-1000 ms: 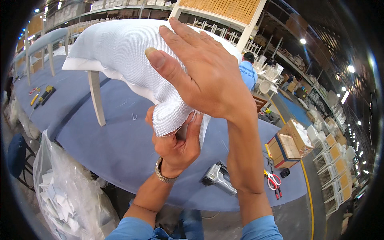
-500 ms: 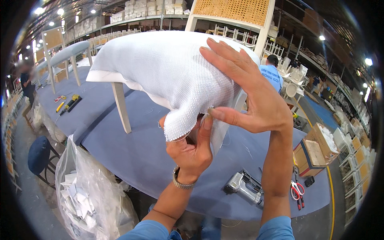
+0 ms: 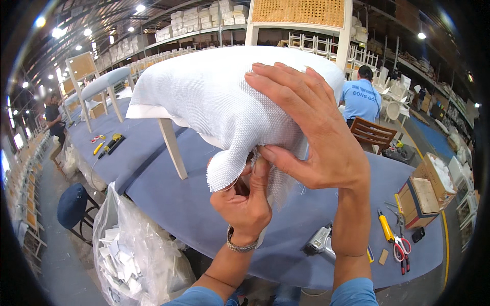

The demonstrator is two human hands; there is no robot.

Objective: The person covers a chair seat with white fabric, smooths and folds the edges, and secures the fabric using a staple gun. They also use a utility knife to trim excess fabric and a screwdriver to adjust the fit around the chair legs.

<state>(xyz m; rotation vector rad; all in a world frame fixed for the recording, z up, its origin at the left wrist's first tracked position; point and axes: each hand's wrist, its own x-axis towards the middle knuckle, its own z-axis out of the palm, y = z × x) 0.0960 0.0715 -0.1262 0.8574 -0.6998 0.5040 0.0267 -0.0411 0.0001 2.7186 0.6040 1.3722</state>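
Observation:
A chair seat draped in white woven fabric (image 3: 204, 86) stands on a pale wooden leg (image 3: 173, 153), with a cane backrest (image 3: 298, 14) behind it. My left hand (image 3: 242, 204) is below the near corner, closed on a bunched fold of the fabric, thumb up. My right hand (image 3: 319, 137) lies over the seat's corner with its fingers stretched flat on the cloth. Its thumb presses the fabric close to my left thumb tip. Part of the left fingers is hidden inside the fold, and loose threads hang from the fabric edge.
Beside my right forearm lies a staple gun (image 3: 321, 241). Red-handled scissors (image 3: 402, 246) and a yellow cutter (image 3: 385, 225) are farther right, near a cardboard box (image 3: 418, 201). A plastic bag of scraps (image 3: 125, 260) stands at left. A person in blue (image 3: 361, 97) is beyond the table.
The view has shifted, showing more of the table's right side. My right thumb has come slightly closer to the left thumb on the fabric; the left hand still grips the fold.

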